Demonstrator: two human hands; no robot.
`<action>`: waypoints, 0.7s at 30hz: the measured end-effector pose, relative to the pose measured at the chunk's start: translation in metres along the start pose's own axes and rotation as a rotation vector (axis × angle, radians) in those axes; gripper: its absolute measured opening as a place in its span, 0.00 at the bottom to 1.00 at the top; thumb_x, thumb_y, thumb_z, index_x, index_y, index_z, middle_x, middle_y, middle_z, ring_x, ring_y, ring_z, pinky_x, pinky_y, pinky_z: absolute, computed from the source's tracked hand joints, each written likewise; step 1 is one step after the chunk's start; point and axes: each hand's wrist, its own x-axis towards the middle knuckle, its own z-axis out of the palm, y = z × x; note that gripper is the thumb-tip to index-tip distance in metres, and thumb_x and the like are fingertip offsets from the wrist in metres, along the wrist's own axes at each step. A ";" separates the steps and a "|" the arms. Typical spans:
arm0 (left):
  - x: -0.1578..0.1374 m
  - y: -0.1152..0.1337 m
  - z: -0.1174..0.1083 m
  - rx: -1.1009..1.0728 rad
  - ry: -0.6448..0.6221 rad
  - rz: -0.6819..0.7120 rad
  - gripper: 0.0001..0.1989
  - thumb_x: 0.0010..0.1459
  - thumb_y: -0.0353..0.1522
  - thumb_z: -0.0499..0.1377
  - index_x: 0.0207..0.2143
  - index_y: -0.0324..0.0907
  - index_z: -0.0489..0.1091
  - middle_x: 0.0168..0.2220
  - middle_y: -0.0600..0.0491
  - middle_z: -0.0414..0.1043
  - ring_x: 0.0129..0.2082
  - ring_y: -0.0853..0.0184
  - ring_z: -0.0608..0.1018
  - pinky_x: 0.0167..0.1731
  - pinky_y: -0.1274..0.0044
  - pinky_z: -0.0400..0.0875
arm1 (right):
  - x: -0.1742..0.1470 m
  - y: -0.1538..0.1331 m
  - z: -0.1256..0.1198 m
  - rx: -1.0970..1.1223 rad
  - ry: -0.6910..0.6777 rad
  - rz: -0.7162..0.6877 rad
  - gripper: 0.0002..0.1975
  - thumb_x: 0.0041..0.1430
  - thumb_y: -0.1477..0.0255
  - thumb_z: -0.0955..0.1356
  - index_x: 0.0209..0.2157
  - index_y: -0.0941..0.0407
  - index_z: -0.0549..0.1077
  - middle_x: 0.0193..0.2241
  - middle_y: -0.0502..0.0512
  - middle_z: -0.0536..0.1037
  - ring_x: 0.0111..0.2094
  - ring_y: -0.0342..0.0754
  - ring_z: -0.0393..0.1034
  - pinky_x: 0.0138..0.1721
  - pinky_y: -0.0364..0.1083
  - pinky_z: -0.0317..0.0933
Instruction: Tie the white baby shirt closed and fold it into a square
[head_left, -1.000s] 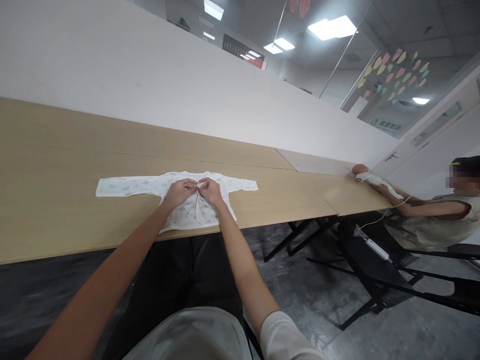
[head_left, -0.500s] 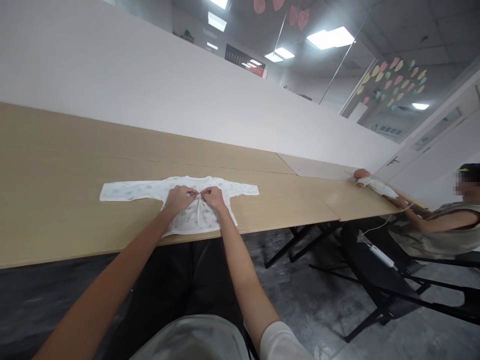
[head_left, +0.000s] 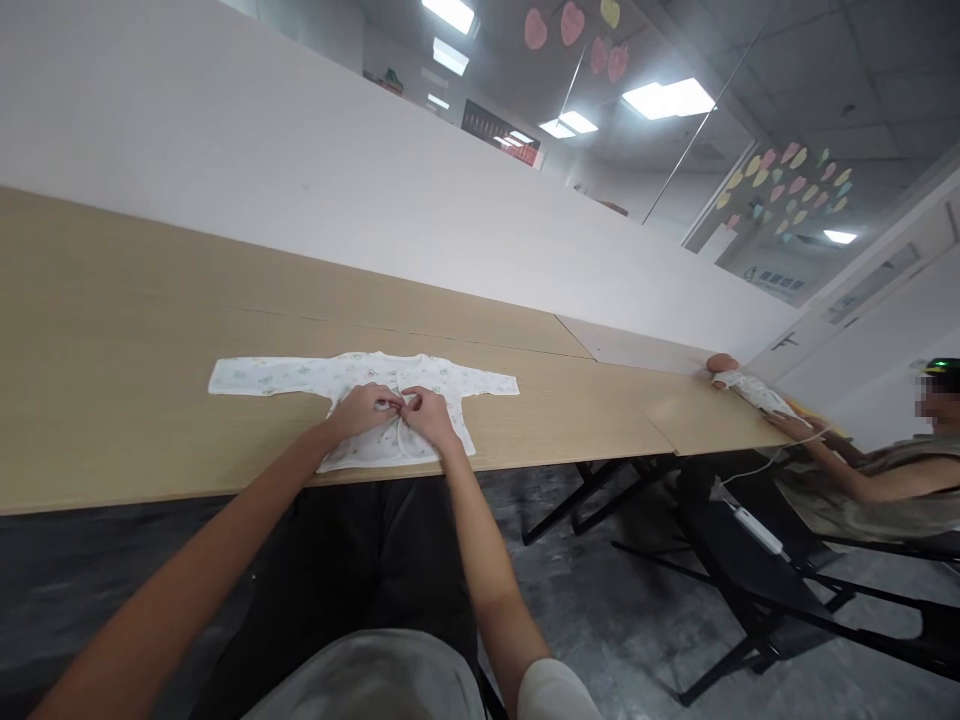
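Note:
A white baby shirt (head_left: 442, 380) with a small print lies spread on the wooden table, sleeves out to both sides and its hem at the front edge. My left hand (head_left: 363, 410) pinches the cloth at the middle of the chest, along the front opening. Right beside it, my right hand (head_left: 426, 413) pinches the same spot, and the fingertips of the two hands meet. Whatever small fastening sits between the fingers is hidden. Below my hands the front edge of the shirt curves down to the hem.
The long wooden table (head_left: 135, 430) runs along a white wall (head_left: 300, 180). At its far right a person's hands (head_left: 795, 425) rest at a doll (head_left: 754, 392) in white clothing. A black folding chair (head_left: 750, 560) with a white power strip (head_left: 759, 530) stands to the right.
Both hands have slid slightly down the shirt's front opening, still pinching close together. The view has shifted a little.

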 end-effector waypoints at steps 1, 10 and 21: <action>-0.001 0.001 0.001 -0.034 -0.004 -0.003 0.15 0.48 0.42 0.56 0.31 0.48 0.81 0.36 0.51 0.80 0.39 0.58 0.77 0.45 0.70 0.69 | -0.001 0.002 -0.001 0.042 0.002 0.012 0.16 0.51 0.79 0.70 0.43 0.56 0.77 0.24 0.46 0.75 0.30 0.43 0.71 0.39 0.41 0.65; -0.004 0.003 0.002 -0.125 -0.041 -0.006 0.14 0.47 0.45 0.59 0.28 0.46 0.78 0.33 0.51 0.79 0.36 0.61 0.77 0.43 0.71 0.71 | -0.001 0.017 -0.004 0.251 0.027 0.095 0.24 0.46 0.82 0.67 0.47 0.56 0.73 0.27 0.45 0.76 0.27 0.40 0.71 0.35 0.40 0.68; -0.005 0.005 -0.002 -0.314 -0.065 -0.026 0.17 0.50 0.46 0.60 0.32 0.43 0.76 0.35 0.49 0.79 0.37 0.61 0.78 0.41 0.71 0.72 | -0.001 0.014 -0.001 0.469 -0.016 0.148 0.23 0.48 0.82 0.65 0.48 0.58 0.72 0.23 0.44 0.76 0.21 0.38 0.69 0.30 0.39 0.67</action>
